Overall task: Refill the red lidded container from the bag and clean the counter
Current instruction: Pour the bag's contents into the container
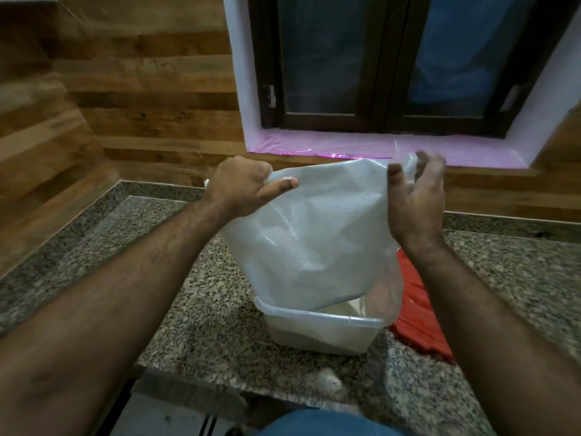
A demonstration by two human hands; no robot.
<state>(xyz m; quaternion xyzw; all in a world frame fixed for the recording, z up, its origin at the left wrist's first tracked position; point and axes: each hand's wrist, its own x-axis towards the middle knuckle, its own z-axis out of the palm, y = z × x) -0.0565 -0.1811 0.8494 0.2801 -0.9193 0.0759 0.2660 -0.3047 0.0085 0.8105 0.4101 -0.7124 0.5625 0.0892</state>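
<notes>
A translucent white plastic bag (pixel 314 234) hangs upside down over a clear plastic container (pixel 317 332) on the granite counter (pixel 201 328). Its lower end reaches inside the container's rim, and pale contents show there. My left hand (pixel 245 187) is shut on the bag's upper left corner. The blurred fingers of my right hand (pixel 415 199) pinch the upper right corner. The red lid (pixel 415 316) lies flat on the counter just right of the container, partly hidden by the bag and my right forearm.
A small white patch of spilled powder (pixel 327 380) lies on the counter near its front edge. Wood-panelled walls meet at the left corner. A dark window with a pink-lined sill (pixel 377 146) sits behind the bag. Blue fabric shows at the bottom edge.
</notes>
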